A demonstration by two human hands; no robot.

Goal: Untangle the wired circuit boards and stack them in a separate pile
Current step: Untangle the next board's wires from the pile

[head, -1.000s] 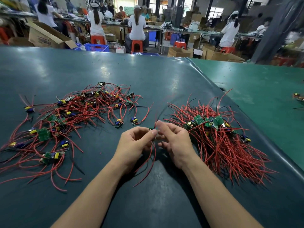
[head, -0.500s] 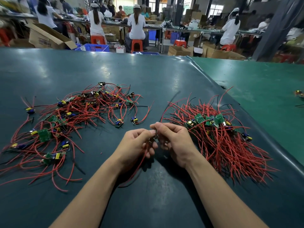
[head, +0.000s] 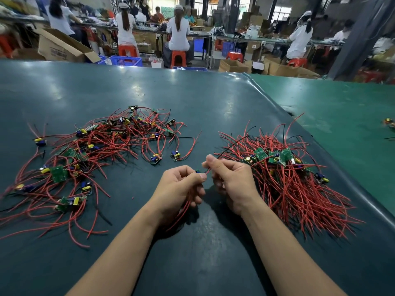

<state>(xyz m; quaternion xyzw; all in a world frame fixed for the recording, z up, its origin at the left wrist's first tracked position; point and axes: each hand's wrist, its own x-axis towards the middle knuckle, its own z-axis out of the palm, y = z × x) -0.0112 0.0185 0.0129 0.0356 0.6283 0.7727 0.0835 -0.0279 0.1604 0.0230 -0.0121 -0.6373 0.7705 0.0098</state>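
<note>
Both hands meet just above the near middle of the worktop (head: pixel 192 92), thumbs and fingertips almost touching. The left hand (head: pixel 181 189) has its fingers curled round a small circuit board (head: pixel 197 171), of which only a sliver of green and blue shows at the thumb tip; red wires (head: pixel 181 212) from it run down under the palm and out near the wrist. The right hand (head: pixel 232 184) pinches a red wire between thumb and forefinger, right beside the board, with its other fingers curled in.

Just right of the right hand lies the sorted pile (head: pixel 286 180): boards gathered together at the far end, some green ones standing on edge, and their red wires combed toward the near right in one thick bundle. Well to the left of the left hand sprawls the tangled heap (head: pixel 89 161), with boards carrying yellow and blue parts scattered among looping red and black wires.

The worktop is a dark teal sheet; a brighter green surface (head: pixel 342 116) adjoins it on the right, and a few more wired parts (head: pixel 389 122) lie at its far right edge. Beyond it, people in white tops sit on red stools (head: pixel 178 58) at long benches, among cardboard boxes (head: pixel 62 47) and a blue crate (head: pixel 126 60).
</note>
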